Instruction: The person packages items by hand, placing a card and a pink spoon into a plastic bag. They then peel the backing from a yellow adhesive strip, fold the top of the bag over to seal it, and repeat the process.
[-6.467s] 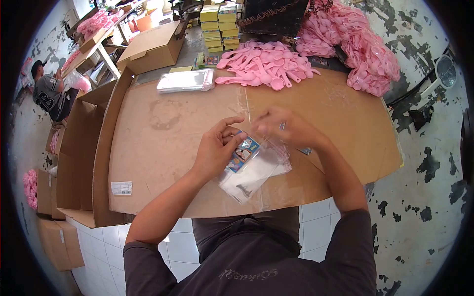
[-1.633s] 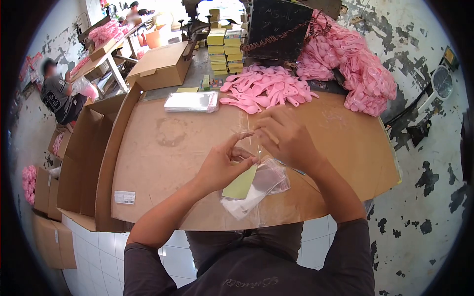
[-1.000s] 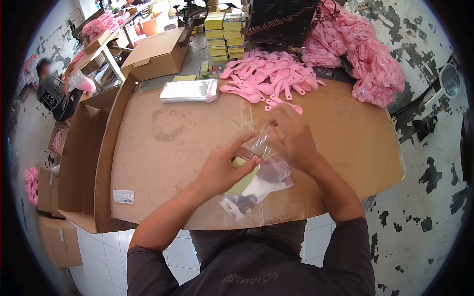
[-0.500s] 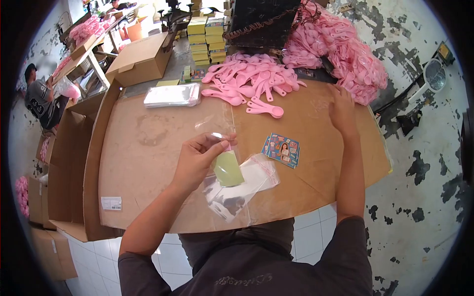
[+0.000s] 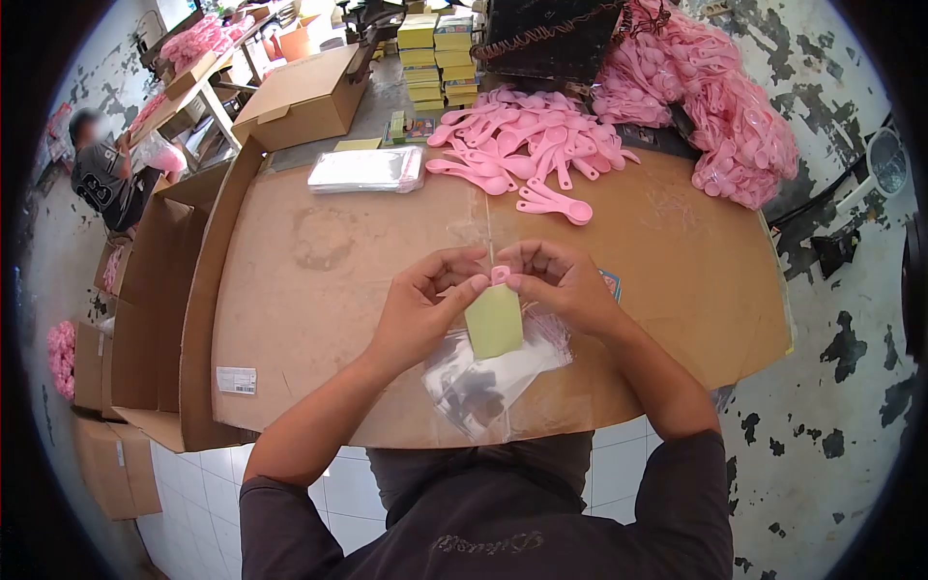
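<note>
The left hand point(image 5: 420, 309) and the right hand point(image 5: 561, 285) met over the cardboard sheet point(image 5: 319, 280), both pinching the top of a clear bag point(image 5: 494, 324) that held a yellow-green card; a pink tip point(image 5: 500, 275) showed between the fingertips; spare bags point(image 5: 478, 382) lay beneath; pink spoons point(image 5: 527, 145) lay heaped beyond.

Dark charcoal T-shirt point(image 5: 483, 507), short sleeves ending near the elbows, faint grey lettering across the chest at the near edge. Forearms bare; left hand point(image 5: 425, 309) and right hand point(image 5: 563, 290) bare too.

The left hand point(image 5: 425, 304) and right hand point(image 5: 561, 285) meet at centre — fingertips pinched closed (forearms angled inward).
</note>
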`<action>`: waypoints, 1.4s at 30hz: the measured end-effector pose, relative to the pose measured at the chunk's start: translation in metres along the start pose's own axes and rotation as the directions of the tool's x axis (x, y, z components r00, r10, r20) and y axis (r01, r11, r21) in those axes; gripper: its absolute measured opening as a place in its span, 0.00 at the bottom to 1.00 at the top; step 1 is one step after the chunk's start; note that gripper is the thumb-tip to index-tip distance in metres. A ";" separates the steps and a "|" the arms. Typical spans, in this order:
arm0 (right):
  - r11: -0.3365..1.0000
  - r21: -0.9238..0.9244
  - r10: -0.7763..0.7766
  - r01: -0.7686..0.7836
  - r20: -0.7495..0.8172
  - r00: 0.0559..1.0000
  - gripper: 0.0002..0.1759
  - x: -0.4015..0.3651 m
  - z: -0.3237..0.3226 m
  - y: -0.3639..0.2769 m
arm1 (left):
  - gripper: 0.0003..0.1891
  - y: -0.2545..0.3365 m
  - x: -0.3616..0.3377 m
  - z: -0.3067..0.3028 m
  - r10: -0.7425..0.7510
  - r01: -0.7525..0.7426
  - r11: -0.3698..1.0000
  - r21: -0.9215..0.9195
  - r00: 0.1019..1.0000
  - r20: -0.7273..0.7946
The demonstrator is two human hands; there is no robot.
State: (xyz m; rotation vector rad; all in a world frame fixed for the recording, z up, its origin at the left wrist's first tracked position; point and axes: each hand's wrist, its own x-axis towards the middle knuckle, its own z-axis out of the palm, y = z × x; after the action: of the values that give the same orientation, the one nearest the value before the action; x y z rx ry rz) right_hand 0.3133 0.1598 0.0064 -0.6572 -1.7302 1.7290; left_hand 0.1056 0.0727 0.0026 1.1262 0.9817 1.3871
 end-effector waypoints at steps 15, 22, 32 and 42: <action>0.990 -0.013 -0.144 0.143 -0.065 0.987 0.09 -0.004 -0.020 0.023 | 0.09 -0.006 0.004 -0.008 0.042 -0.036 0.985 0.170 0.999 -0.031; 0.986 -0.092 -0.145 0.141 -0.044 0.988 0.08 -0.005 -0.027 0.019 | 0.11 -0.009 0.006 -0.014 0.045 -0.049 0.977 0.208 0.999 0.025; 0.999 -0.009 -0.048 0.047 -0.035 0.998 0.10 -0.007 -0.021 0.019 | 0.11 -0.014 0.010 -0.014 -0.092 0.095 0.989 0.110 0.995 -0.030; 0.995 0.026 -0.097 0.097 0.027 0.995 0.24 -0.004 -0.019 0.019 | 0.15 -0.012 0.012 -0.017 -0.063 0.066 0.993 0.098 0.998 -0.028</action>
State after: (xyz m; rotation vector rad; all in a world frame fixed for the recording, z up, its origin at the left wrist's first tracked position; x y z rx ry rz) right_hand 0.3284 0.1710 -0.0135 -0.5313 -1.7280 1.6977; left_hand 0.0919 0.0860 -0.0112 1.1429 1.1057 1.3152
